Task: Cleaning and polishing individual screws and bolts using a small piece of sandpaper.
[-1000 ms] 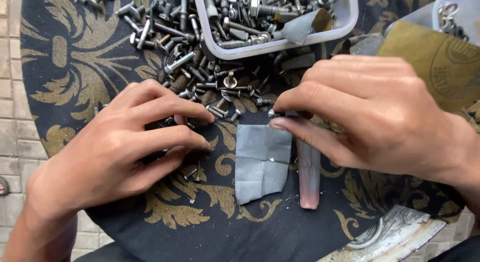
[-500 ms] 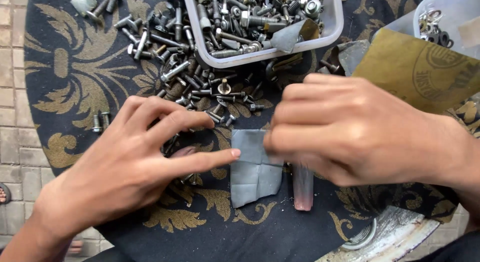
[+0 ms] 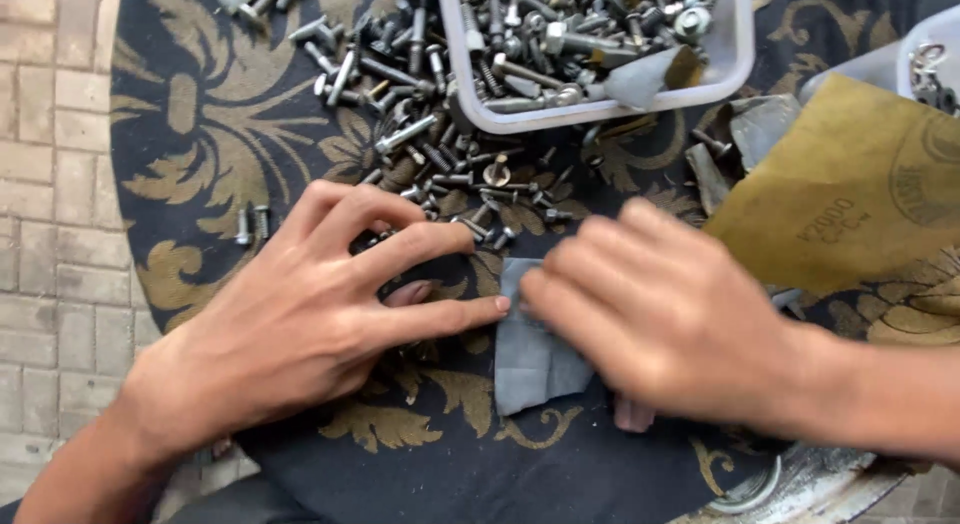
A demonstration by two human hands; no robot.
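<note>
Pinning the grey sandpaper scrap (image 3: 535,349) flat just below the bolt tray (image 3: 745,59), the left hand (image 3: 310,319) spreads open-fingered while the blurred right hand (image 3: 660,319) curls onto it, grip unclear.

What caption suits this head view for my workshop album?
Two hands, left hand and right hand, press a grey abrasive sheet beside loose bolts.
</note>
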